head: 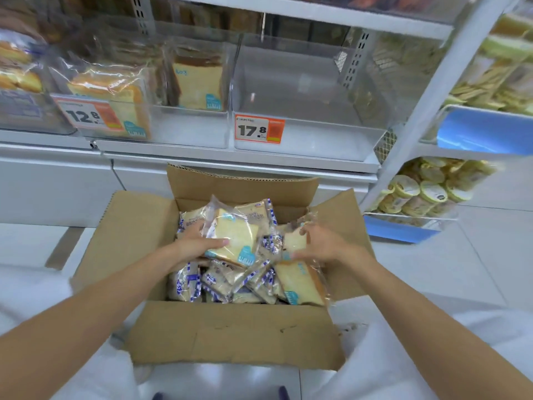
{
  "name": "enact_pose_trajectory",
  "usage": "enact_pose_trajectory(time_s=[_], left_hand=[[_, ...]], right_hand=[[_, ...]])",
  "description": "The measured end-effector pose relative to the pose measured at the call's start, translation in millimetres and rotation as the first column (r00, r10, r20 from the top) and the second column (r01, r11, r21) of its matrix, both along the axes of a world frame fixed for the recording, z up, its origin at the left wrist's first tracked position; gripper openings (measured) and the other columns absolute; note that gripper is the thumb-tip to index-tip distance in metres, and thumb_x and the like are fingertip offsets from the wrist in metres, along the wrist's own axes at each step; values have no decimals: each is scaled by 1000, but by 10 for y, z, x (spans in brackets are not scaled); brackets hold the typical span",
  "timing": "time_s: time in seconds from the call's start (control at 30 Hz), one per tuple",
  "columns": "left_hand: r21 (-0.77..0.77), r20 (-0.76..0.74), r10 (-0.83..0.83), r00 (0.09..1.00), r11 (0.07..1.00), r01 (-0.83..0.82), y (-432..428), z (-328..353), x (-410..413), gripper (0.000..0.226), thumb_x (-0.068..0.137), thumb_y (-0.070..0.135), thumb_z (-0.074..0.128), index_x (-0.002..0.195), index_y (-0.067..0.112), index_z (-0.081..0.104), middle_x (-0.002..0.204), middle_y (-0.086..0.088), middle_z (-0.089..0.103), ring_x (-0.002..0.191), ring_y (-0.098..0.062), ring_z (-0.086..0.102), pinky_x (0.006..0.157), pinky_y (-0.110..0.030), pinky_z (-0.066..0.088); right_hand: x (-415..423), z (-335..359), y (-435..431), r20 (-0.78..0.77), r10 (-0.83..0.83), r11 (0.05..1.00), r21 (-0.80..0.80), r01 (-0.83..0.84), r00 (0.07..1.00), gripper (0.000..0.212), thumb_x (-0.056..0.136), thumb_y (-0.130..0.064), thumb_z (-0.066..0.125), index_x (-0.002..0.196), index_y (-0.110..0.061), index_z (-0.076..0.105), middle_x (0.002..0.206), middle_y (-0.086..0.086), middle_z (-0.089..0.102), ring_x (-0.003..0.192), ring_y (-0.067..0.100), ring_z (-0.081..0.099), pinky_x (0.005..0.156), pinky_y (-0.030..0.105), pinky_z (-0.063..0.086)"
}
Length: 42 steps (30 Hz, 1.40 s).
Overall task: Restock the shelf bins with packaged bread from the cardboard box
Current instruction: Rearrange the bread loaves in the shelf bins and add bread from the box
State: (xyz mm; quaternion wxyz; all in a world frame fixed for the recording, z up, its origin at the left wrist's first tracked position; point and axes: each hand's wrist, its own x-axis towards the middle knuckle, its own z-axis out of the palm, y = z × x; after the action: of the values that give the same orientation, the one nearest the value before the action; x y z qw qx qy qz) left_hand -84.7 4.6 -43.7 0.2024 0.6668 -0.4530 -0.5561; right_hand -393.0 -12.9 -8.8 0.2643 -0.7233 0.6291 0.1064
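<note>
We start with the shelf (259, 166), which runs across the top of the view, beyond everything else. On it the empty bin (302, 82) behind the 17.8 tag (259, 129) holds nothing we can see. The neighbouring bin (190, 131) to its left has a few toast packs standing upright. Below the shelf, on the floor, the cardboard box (230, 333) stands with its flaps spread. It is nearly full of a loose heap of packaged bread: many small blue-and-white packs (219, 281) and a few larger clear ones showing a pale square slice and a blue corner label.

Both hands are down in the box. The left hand (196, 239) grips one of the larger ones, the toast pack (236, 235), at its left edge, with the thumb across the front face and the other fingers behind. This pack is tipped up with its face toward us, its long axis leaning up and away to the right. The right hand (323, 241) has its fingers curled over the top of a second pack (294, 241), thumb beneath, pinching the crumpled wrapper.

We judge that the coming move turns on one relation. The empty bin lies ahead of and well above the hands, slightly right of the box's middle, so the right hand is the nearer. The packs will need lifting over the far flap and turning upright. The film looks slippery, and we'd expect a hard squeeze to dent the slices.
</note>
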Motion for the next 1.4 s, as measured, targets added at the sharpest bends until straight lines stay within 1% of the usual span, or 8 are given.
enact_pose_trajectory(time_s=[0.13,0.23,0.4,0.53,0.8,0.93,1.2,1.4], left_hand=[[-1,-88,43,995,999,-44,62,-14,-41,82,69,32,88,133,19,39,128,-3,61,108,-25,65,92,-50,54],[-36,-93,65,994,997,-69,73,27,-47,54,84,12,74,123,21,38,116,-6,62,90,-23,69,67,-41,61],[-230,-12,54,998,972,-55,7,200,-16,45,87,35,68,123,18,47,116,-7,65,76,-4,65,65,-22,51],[-188,67,-147,987,969,157,-53,439,-114,70,73,51,77,127,27,38,112,9,57,91,-5,61,75,-24,51],[-266,-100,-65,993,963,36,-89,833,207,62,74,15,83,121,28,43,120,6,58,99,-7,60,83,-25,54],[-342,-128,-111,986,938,61,-173,1221,442,74,76,10,80,135,27,38,124,11,50,101,-5,59,64,-13,53],[-593,558,19,830,709,382,-572,1918,1253,133,54,61,85,154,31,2,159,0,27,141,-22,34,112,-44,35],[-716,550,284,785,645,268,-1164,1880,1698,75,93,28,62,155,19,19,157,-6,31,139,-24,38,114,-40,33]], right_hand=[[21,-195,39,-113,126,991,49,-122,985,35,79,-26,75,108,-14,62,112,5,62,98,22,58,74,28,45],[117,-78,-59,118,77,997,-17,-75,990,41,78,-9,72,115,-18,55,99,0,57,88,19,56,71,31,45],[484,296,-130,656,-125,992,56,118,745,70,76,-1,77,130,-26,40,105,2,62,95,12,61,85,33,54],[884,351,-201,780,-78,992,-4,130,621,66,79,0,75,132,-27,46,116,-4,62,113,13,59,102,28,48],[1068,564,-377,464,131,990,-12,-141,876,130,59,-48,88,155,-36,0,158,0,25,147,23,20,119,40,22],[1363,984,-442,258,308,916,-339,-213,916,84,55,-55,87,120,-21,45,117,-1,44,113,20,43,92,31,40],[1879,1994,-729,225,365,616,-786,-53,904,57,59,-44,80,100,-24,46,92,-9,58,85,17,54,90,33,38],[2120,2237,-1285,99,370,381,-923,-53,924,56,65,-42,78,107,-17,50,96,-1,58,88,22,52,87,38,35]])
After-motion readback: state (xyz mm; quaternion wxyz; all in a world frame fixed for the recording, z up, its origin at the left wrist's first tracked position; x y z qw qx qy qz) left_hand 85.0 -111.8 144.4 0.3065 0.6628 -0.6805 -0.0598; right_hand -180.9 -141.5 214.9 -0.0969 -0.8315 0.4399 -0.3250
